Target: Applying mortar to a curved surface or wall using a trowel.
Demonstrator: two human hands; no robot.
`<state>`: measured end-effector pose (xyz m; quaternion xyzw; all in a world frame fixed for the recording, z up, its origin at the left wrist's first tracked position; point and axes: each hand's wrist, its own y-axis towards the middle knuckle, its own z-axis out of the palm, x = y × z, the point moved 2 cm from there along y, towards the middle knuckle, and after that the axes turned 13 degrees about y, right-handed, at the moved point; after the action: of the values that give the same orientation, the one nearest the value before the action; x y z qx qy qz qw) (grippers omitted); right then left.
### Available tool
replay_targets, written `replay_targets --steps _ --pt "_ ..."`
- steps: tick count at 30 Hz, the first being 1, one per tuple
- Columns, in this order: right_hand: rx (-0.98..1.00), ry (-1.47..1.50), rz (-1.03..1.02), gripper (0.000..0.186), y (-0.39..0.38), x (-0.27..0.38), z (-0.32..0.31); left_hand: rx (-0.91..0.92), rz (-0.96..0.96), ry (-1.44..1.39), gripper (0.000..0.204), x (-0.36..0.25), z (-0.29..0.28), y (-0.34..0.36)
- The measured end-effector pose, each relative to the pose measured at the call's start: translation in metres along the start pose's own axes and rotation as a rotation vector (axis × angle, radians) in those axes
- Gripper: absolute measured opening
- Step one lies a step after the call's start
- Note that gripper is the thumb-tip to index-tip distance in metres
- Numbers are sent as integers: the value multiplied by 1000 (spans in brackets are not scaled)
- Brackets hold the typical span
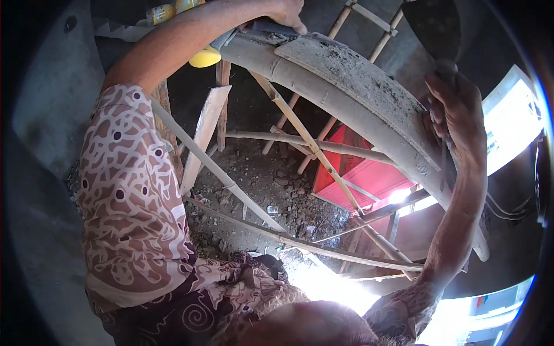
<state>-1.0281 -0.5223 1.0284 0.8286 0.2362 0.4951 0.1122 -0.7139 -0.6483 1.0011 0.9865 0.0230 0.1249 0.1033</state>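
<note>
My right hand (pixel 459 112) is raised at the right, its fingers wrapped round the handle of a trowel. The trowel's broad dark blade (pixel 433 29) points up and away from the hand. Below and left of it lies a long board (pixel 358 75) with grey, crumbly mortar spread along it, resting on a thick pole (pixel 300 81). My left arm reaches across the top left, and my left hand (pixel 285 12) touches a dark flat piece (pixel 271 27) at the board's far end. Most of its fingers are hidden. Close by, a rounded yellow end (pixel 205 56) sticks out under my forearm.
Bamboo poles (pixel 288 115) cross beneath the board, with an upright plank (pixel 205 138) at the left. Far below is a rubble-strewn floor (pixel 271 190) beside a red panel (pixel 369 176). A bamboo ladder (pixel 369 17) leans at the back. Yellow containers (pixel 161 12) sit at the top left.
</note>
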Motion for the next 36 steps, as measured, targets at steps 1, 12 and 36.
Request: replay_targets --steps 1,12,36 --pt "25 4 -14 26 9 -1 5 -64 -4 31 61 -2 1 -2" --pt "87 -28 51 22 130 -43 61 97 4 55 30 3 20 19" --pt "-2 -445 -39 19 126 13 -85 -547 -23 -180 35 43 -48 -56"
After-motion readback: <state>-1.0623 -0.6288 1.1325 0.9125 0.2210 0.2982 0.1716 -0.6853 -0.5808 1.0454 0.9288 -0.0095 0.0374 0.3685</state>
